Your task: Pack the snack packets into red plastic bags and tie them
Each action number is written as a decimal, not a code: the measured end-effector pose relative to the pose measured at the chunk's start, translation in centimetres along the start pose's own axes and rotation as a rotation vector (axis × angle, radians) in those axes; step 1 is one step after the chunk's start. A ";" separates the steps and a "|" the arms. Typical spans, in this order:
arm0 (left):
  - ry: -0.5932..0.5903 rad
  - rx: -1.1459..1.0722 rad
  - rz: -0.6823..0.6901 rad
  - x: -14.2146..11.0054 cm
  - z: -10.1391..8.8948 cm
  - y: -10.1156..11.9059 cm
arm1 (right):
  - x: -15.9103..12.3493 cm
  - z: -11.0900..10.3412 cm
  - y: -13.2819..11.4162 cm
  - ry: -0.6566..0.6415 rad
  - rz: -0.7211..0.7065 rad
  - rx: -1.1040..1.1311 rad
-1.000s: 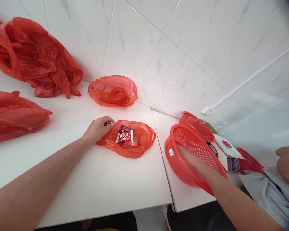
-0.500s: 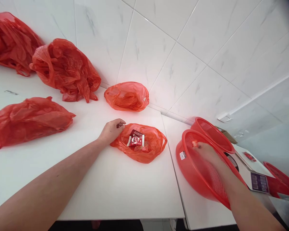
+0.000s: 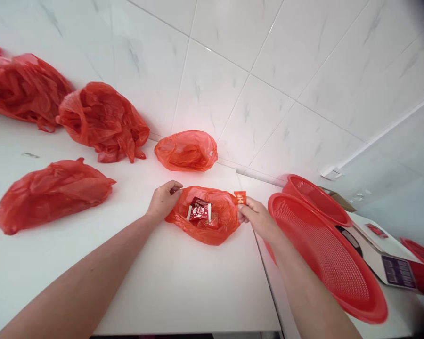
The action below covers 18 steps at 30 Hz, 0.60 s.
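An open red plastic bag (image 3: 214, 236) lies on the white table in front of me, with a dark red and white packet (image 3: 199, 210) and another red wrapped piece (image 3: 214, 220) inside. My left hand (image 3: 163, 200) pinches the bag's left rim. At the opposite rim, my right hand (image 3: 256, 214) grips a small orange wrapped candy (image 3: 240, 197) between thumb and fingers. Whether that hand also touches the bag's edge is hard to see.
Beyond the bag sits another open red bag (image 3: 186, 151). Crumpled red bags (image 3: 104, 120) and a longer one (image 3: 56, 195) lie to the left. On the right stand red perforated baskets (image 3: 325, 249) and a weighing scale (image 3: 397, 270). A tiled wall rises behind.
My right hand has come out of the near red basket and moved left to the bag's right rim with the orange candy. My left hand still holds the left rim.
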<state>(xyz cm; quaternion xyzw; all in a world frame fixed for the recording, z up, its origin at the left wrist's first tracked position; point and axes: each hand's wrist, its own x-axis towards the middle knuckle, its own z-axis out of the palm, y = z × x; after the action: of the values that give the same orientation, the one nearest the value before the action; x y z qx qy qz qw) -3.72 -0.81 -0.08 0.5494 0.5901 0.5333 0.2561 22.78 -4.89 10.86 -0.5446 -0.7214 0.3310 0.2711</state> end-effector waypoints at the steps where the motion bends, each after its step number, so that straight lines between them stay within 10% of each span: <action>1: 0.002 -0.003 0.006 0.0 0.0 0.0 | 0.7 1.1 0.6 -0.044 0.010 0.044; 8: 0.109 0.103 0.083 0.3 -0.6 0.1 | 4.1 6.4 3.2 -0.087 0.083 0.213; 12: 0.191 0.306 0.411 -0.1 -1.0 1.7 | 4.7 8.0 3.6 -0.004 -0.105 0.084; 18: -0.150 0.388 0.672 -2.4 1.1 4.0 | 4.5 8.9 4.6 0.103 -0.295 -0.199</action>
<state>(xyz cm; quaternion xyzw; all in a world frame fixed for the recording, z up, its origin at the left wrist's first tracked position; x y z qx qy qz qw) -0.56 -3.34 2.54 0.7876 0.4467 0.4245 0.0009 17.68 -1.35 1.79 -0.4733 -0.8078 0.1862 0.2981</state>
